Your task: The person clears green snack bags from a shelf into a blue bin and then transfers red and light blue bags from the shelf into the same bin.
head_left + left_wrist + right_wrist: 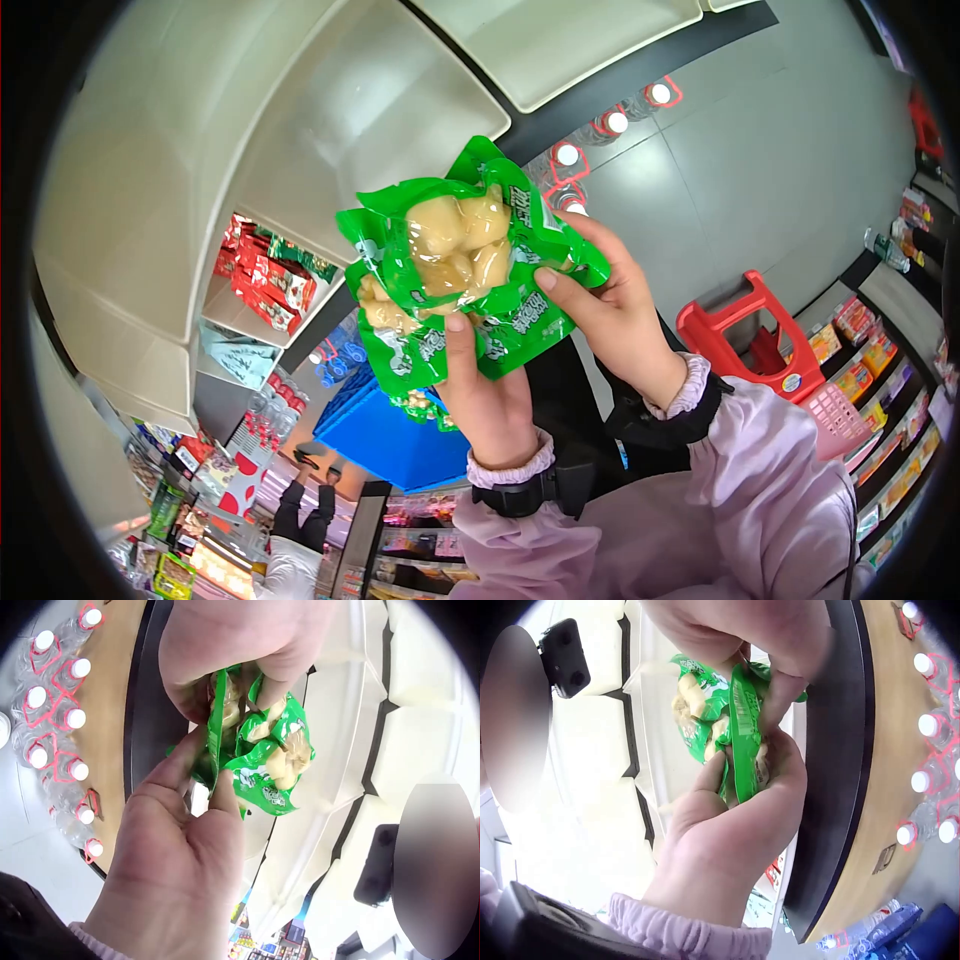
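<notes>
Green snack packets point(455, 240) with clear windows, showing pale yellow lumps inside, are held up in front of a row of cream bins. At least two are stacked together, the top one tilted over a second packet point(390, 318). My left hand point(490, 405) grips their lower edge, thumb on the front. On the right side my right hand point(625, 315) pinches the packets between its thumb on top and its fingers behind. In the left wrist view the packets point(281, 765) stand edge-on between both hands.
Cream bins point(345, 100) line the shelf, one with red packets point(265, 275). Capped bottles point(612, 122) stand on the floor side. A blue box point(385, 435) lies below the packets, and a red basket point(755, 340) is at the right. Another person point(297, 550) is in the background.
</notes>
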Demonstrator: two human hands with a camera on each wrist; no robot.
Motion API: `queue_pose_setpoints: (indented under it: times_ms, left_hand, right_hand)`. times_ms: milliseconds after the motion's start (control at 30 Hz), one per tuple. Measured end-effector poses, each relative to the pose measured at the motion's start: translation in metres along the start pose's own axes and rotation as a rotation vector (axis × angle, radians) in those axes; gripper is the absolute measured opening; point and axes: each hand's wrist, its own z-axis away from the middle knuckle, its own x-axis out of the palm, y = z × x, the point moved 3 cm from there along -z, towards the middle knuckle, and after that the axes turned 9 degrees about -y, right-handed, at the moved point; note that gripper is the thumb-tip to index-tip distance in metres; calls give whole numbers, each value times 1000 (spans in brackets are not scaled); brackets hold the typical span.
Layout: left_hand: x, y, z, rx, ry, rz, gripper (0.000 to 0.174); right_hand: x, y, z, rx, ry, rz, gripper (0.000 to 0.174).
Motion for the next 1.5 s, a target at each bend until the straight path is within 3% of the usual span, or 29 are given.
queue_pose_setpoints:
  times_ms: [167,267,333,467,633,867,1033,1200,1233,1500]
  left_hand:
    - [-29,14,9,9,10,53,39]
    - [-64,21,21,12,29,70,39]
    - [-95,29,31,67,27,52,39]
    - [-168,51,58,103,86,72,42]
    - [-270,64,92,124,260,220,45]
    - [-398,42,146,119,466,345,42]
    - [-472,-2,179,23,636,549,38]
    - [-531,-37,176,-10,684,616,37]
    - [-537,-36,167,16,683,586,37]
    - [-562,-38,85,2,618,441,33]
  right_hand:
    - [26,15,11,-65,-66,57,40]
    - [45,41,27,40,-70,47,44]
    - [64,65,40,-3,-75,-13,42]
    - [113,124,71,151,-130,-97,42]
    - [168,204,109,284,-200,9,42]
    - [213,316,160,428,-369,206,40]
    - [207,398,197,635,-355,280,40]
    - [204,462,200,716,-366,374,47]
    - [220,451,196,850,-258,310,46]
    - [217,497,132,864,-151,115,28]
